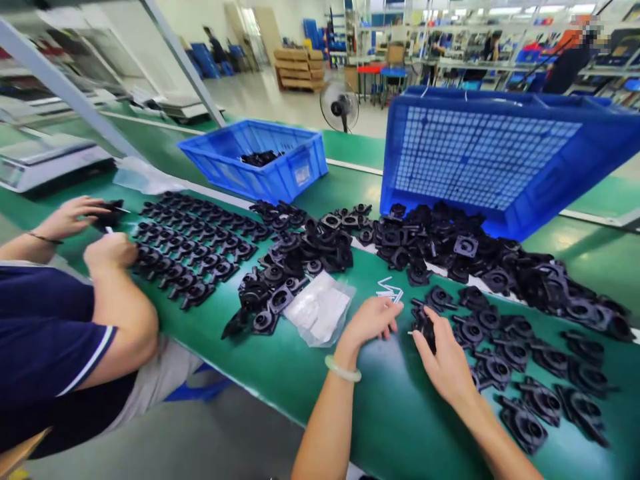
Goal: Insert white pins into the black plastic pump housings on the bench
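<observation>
My right hand (445, 357) grips a black plastic housing (425, 330), thumb on the near side and fingers over the back. A thin white tip pokes out of the housing's left side. My left hand (373, 320), with a pale green bangle at the wrist, has its fingers curled in at the near edge of a small pile of white pins (389, 291). Whatever its fingertips pinch is hidden. Beside my right hand, loose rows of similar black housings (495, 367) lie on the green bench (395, 413).
Heaps of black housings (440, 240) lie below a tilted blue crate (465, 153). A clear plastic bag (320, 310) sits left of my left hand. Further left, a co-worker's hands (110, 250) work near neat rows of parts (195, 247). A second blue crate (300, 157) stands behind.
</observation>
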Motion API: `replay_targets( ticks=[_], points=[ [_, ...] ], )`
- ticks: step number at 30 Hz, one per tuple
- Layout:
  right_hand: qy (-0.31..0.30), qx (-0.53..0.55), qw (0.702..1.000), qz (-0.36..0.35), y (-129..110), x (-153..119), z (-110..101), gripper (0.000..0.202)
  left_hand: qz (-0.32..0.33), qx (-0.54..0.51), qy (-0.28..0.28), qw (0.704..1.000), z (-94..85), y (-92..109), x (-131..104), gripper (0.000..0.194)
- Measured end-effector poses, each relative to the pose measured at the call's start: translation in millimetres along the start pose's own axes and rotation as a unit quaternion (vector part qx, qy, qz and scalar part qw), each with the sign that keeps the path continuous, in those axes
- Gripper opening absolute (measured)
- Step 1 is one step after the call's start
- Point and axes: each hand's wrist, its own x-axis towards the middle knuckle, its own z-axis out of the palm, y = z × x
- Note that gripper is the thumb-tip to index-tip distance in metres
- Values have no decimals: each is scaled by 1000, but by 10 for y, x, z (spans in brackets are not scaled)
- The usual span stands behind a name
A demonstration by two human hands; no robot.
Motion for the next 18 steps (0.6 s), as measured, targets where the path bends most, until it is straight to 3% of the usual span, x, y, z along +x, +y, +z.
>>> replay_targets(
  ticks=[2, 4, 7, 13, 18],
  points=[
    [23, -18, 999, -29, -12, -46, -20, 51, 18, 0, 97, 995, -48, -46, 33, 41],
    [-9, -52, 998, -41, -16, -91, 3, 47, 23, -1, 150, 988, -64, -96, 68, 40],
    [-86, -101, 991, -35, -35, -124, 0, 43, 37, 9, 165, 986, -49, -150, 110, 37],
    [-20, -83, 993, -84, -192, -130, -148, 43, 70, 50, 184, 979, -36, -118, 93, 32],
    [-156, -161, 972, -64, -236, -107, 0, 41, 67, 69, 199, 975, -48, -65, 76, 31]
  ],
)
